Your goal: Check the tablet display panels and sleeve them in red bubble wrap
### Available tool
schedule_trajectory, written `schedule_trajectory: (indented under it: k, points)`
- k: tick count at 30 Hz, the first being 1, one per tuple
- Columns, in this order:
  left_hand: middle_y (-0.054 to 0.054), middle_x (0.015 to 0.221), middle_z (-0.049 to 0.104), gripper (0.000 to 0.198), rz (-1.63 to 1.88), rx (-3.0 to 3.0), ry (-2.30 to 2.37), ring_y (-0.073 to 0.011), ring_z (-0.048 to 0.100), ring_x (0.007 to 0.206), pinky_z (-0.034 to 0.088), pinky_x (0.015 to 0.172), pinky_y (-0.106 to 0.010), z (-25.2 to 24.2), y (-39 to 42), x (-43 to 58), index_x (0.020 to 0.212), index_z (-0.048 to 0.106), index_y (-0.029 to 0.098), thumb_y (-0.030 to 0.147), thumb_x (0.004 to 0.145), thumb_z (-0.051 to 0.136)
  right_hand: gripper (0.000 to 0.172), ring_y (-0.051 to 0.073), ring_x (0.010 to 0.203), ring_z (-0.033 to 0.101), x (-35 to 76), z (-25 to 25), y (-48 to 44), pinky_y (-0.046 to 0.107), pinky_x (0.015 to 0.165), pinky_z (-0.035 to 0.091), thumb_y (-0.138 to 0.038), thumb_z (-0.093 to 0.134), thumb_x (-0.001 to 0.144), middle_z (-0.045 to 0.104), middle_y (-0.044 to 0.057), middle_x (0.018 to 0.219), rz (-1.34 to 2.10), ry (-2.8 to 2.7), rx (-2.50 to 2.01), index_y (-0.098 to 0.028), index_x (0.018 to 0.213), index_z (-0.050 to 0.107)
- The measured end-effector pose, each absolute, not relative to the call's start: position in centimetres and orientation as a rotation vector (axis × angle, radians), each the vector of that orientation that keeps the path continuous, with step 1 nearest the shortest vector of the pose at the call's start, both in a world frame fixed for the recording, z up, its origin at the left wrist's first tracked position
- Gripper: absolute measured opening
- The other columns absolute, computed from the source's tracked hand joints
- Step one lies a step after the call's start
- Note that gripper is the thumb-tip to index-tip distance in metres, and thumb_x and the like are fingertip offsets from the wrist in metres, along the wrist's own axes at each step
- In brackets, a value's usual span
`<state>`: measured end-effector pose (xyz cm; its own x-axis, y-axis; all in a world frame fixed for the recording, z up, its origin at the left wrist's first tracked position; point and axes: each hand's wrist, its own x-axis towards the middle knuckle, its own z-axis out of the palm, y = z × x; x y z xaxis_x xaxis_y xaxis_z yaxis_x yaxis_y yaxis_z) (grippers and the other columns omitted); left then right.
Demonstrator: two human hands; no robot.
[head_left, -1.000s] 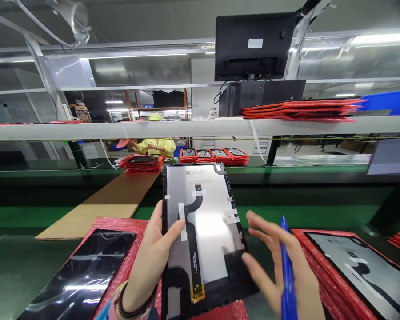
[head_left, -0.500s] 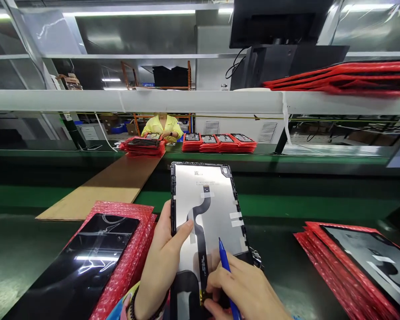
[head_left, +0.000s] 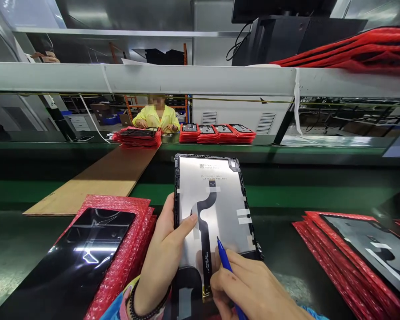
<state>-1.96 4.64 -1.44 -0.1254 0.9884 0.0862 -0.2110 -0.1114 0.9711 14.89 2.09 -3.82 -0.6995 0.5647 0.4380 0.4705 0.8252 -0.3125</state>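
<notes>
My left hand [head_left: 168,251] grips the left edge of a tablet screen assembly [head_left: 225,218], its thumb lying on the silver back. The assembly is tilted up toward me, with a black frame and pale tape strips. Down its middle runs a black flex cable [head_left: 205,231], ending in a gold connector [head_left: 206,293] near the bottom. My right hand [head_left: 250,284] is closed around a blue pen [head_left: 224,255], its tip pointing up and away over the silver back. The fingers of this hand are beside the connector; their tips are partly hidden.
At left, a glossy black screen [head_left: 83,249] lies on red bubble-wrap sleeves [head_left: 136,240]. More sleeves [head_left: 323,258] with a screen panel [head_left: 370,249] lie at right. A brown board [head_left: 96,178] reaches toward the far bench, where a person in yellow [head_left: 156,116] sits near red stacks [head_left: 216,137].
The whole view has shifted, so the shelf and background sit higher. The assembly appears slightly further right, and my right fingers have moved off the gold connector, which shows more now.
</notes>
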Motion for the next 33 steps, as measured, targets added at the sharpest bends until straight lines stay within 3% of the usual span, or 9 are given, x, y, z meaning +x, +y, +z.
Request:
schedule_trajectory:
  k: [7,11,15,18,22,29,33]
  points:
    - [0.004,0.123,0.061,0.041,1.458,1.034,1.067,-0.0190,0.054,0.115,0.043,0.095,-0.027,-1.4,4.5,-1.8,0.121,0.052,0.031,0.025,0.082,0.063,0.014,0.013,0.060,0.053,14.4,-4.6,2.1,0.021,0.047,0.036,-0.008,0.053,0.079,0.057,0.000,0.068,0.094,-2.364,-0.721,-0.021,0.076,0.048]
    - [0.002,0.120,0.063,0.041,1.455,1.031,1.028,-0.0201,0.056,0.112,0.046,0.091,-0.027,-1.3,4.5,-1.9,0.121,0.054,0.028,0.024,0.081,0.063,0.020,0.013,0.059,0.052,14.2,-4.2,1.8,0.021,0.047,0.038,-0.001,0.045,0.075,0.056,0.001,0.065,0.108,-2.380,-0.704,-0.021,0.071,0.046]
    - [0.004,0.121,0.062,0.044,1.513,1.001,1.050,-0.0187,0.055,0.114,0.047,0.091,-0.024,-1.5,4.4,-2.2,0.124,0.051,0.032,0.027,0.082,0.064,0.027,0.015,0.070,0.055,14.6,-3.4,1.7,0.021,0.056,0.045,0.005,0.039,0.074,0.060,0.003,0.076,0.313,-2.375,-0.678,-0.021,0.076,0.044]
    - [0.003,0.116,0.065,0.042,1.542,0.972,1.054,-0.0196,0.059,0.108,0.050,0.084,-0.022,-1.1,4.3,-2.4,0.120,0.056,0.030,0.027,0.080,0.066,0.032,0.013,0.072,0.059,15.6,-2.5,1.3,0.020,0.063,0.048,0.007,0.042,0.073,0.064,0.001,0.084,0.507,-2.139,-0.658,-0.024,0.080,0.043]
    - [0.002,0.110,0.069,0.045,1.576,0.861,1.024,-0.0210,0.064,0.102,0.054,0.071,-0.021,-0.2,4.0,-2.6,0.119,0.057,0.030,0.024,0.076,0.069,0.030,0.016,0.075,0.062,16.7,-1.7,0.5,0.027,0.070,0.050,0.002,0.050,0.077,0.066,0.000,0.083,0.486,-1.624,-0.753,-0.027,0.083,0.048]
    - [0.002,0.117,0.067,0.055,1.604,0.830,0.993,-0.0206,0.063,0.104,0.054,0.073,-0.018,0.0,3.4,-3.3,0.124,0.056,0.031,0.023,0.073,0.072,0.024,0.024,0.112,0.059,17.6,-1.9,2.0,0.038,0.092,0.051,-0.014,0.060,0.083,0.064,0.007,0.119,0.398,-1.264,-0.829,-0.028,0.103,0.057]
    - [0.003,0.117,0.068,0.063,1.589,0.763,1.041,-0.0215,0.064,0.104,0.055,0.073,-0.017,0.6,3.1,-3.4,0.128,0.053,0.033,0.027,0.069,0.075,0.029,0.023,0.111,0.062,18.6,-1.4,2.6,0.036,0.093,0.053,-0.025,0.056,0.089,0.065,0.007,0.123,0.756,-1.322,-0.809,-0.029,0.118,0.055]
